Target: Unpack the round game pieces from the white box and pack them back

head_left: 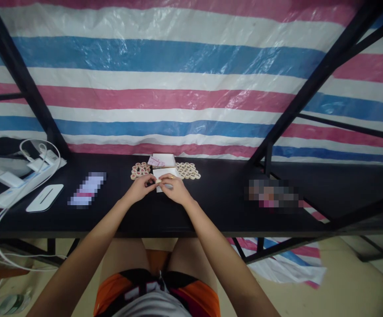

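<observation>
Both my hands meet over a white open box [167,172] on the black table. My left hand [144,185] and my right hand [174,188] pinch one small round wooden piece, a Chinese chess piece [158,181], between their fingertips. Left of the box lies a group of chess pieces with red marks [140,170]. To its right sits a second group of chess pieces with dark marks [188,170]. Behind the box stands another white box part [164,160], with a pink printed paper [155,161] leaning on it. My fingers partly cover the box.
A white power strip [20,187] with plugs and looping white cables lies at the left. Nearer are a white flat device [45,198] and a blurred-out phone-like item [87,190]. Black metal posts [287,105] frame the table before a striped plastic sheet [165,53].
</observation>
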Tool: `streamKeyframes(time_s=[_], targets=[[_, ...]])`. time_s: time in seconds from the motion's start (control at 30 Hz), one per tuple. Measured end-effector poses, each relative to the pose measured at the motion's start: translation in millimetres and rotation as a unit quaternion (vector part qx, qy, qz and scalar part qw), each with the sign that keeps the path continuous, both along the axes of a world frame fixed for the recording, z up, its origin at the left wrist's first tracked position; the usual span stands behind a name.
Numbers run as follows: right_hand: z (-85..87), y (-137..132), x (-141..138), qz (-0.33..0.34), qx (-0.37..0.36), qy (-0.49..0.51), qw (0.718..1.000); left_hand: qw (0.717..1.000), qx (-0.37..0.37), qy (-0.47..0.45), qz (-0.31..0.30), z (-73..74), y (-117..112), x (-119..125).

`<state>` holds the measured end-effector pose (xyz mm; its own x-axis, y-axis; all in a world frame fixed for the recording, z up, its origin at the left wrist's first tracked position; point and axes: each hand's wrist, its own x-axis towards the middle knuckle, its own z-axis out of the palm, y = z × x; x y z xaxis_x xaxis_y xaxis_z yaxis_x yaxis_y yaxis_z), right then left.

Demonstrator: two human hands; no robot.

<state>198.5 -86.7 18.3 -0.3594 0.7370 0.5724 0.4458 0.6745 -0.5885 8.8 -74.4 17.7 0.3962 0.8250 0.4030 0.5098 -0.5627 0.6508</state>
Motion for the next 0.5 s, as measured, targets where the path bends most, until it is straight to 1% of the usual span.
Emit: streamKeyframes(time_s=[0.1, 0.2, 0.3, 0.4, 0.5], targets=[[-1.5, 2, 1, -0.013, -0.012, 0.006, 1.000, 0.999, 0.015, 0.037, 0.023, 1.9, 1, -7], [-4.4, 6, 3, -0.025, -0.042, -0.021, 0.999, 0.988, 0.026, 0.129, 0.086, 3.8, 4, -21], [-6.9, 8, 4, -0.032, -0.051, -0.061, 0.996, 0.971, 0.001, 0.196, 0.138, 7.1, 5, -33], [-8.6, 8, 3, -0.031, -0.056, -0.101, 0.993, 0.960, -0.033, 0.236, 0.150, 11.2, 3, -37], [-9.3, 8, 2, -0.026, -0.061, -0.131, 0.989, 0.955, -0.055, 0.249, 0.149, 13.9, 0, -36]])
